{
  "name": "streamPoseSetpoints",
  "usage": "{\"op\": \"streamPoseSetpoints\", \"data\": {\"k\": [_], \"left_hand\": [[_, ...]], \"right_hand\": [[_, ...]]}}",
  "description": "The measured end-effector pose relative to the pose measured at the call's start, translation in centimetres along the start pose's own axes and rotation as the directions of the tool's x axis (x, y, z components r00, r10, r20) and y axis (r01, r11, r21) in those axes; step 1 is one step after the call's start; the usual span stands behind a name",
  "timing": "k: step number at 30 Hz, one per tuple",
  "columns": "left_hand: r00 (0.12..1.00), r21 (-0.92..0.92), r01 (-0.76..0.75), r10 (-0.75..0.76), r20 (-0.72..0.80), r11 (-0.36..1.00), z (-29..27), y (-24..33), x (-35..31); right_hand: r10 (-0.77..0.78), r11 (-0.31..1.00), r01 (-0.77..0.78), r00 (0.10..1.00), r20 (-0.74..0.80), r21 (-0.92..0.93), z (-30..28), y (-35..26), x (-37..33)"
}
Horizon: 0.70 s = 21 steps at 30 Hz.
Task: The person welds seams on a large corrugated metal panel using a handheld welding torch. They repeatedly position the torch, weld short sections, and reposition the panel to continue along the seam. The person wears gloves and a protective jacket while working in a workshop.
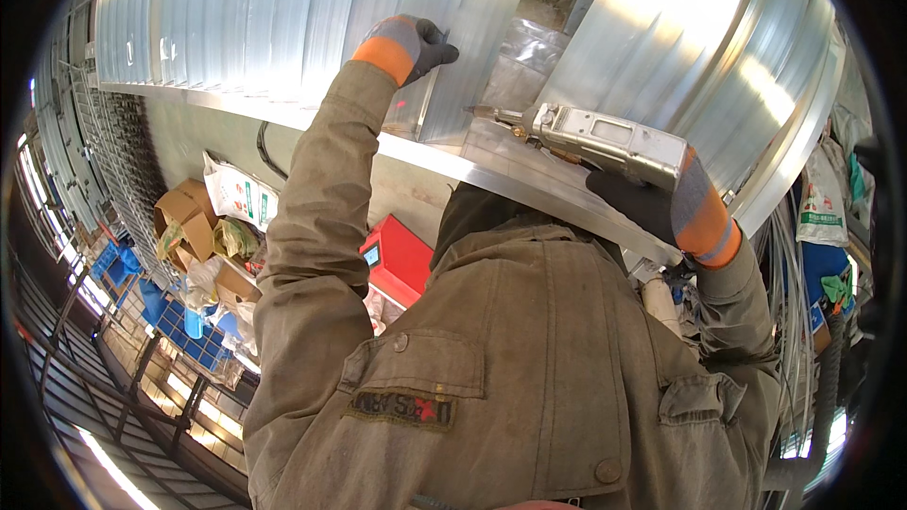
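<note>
The upright metal strip is gripped by the gloved left hand, seemingly to steady it. The welding gun is clasped by the right hand, its nozzle aimed at the joint with the flat metal sheet.

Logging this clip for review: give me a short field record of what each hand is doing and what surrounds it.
left hand: gloved left hand, raised, fingers gripping the edge of a shiny metal strip
right hand: gloved right hand wrapped around a metal handheld tool
tool tip: thin nozzle pointing left toward the strip, close to the flat metal ledge
workpiece: large ribbed sheet-metal panels
clothing: olive work jacket
background: red box, cardboard boxes, wire mesh panels
</note>
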<state>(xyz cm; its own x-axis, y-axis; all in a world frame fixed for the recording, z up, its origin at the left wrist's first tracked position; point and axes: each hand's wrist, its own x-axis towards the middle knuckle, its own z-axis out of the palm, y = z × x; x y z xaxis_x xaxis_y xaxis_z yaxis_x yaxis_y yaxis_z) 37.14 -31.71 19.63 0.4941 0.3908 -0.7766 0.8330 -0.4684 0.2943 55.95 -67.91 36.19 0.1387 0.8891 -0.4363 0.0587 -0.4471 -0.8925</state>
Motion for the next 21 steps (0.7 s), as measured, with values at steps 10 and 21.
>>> {"op": "streamPoseSetpoints", "data": {"k": [10, 21], "left_hand": [[0.999, 0.117, -0.037, 0.039, -0.019, 0.992, 0.6, 0.2, 0.6], [0.998, 0.137, -0.049, 0.044, 0.033, 0.989, 0.5, 1.2, 0.2]], "right_hand": [[0.046, 0.987, -0.056, 0.997, 0.066, 0.150, 1.7, 2.3, 1.2], [-0.038, 0.992, 0.027, 0.996, 0.085, 0.126, 3.8, 4.6, 2.5]]}}
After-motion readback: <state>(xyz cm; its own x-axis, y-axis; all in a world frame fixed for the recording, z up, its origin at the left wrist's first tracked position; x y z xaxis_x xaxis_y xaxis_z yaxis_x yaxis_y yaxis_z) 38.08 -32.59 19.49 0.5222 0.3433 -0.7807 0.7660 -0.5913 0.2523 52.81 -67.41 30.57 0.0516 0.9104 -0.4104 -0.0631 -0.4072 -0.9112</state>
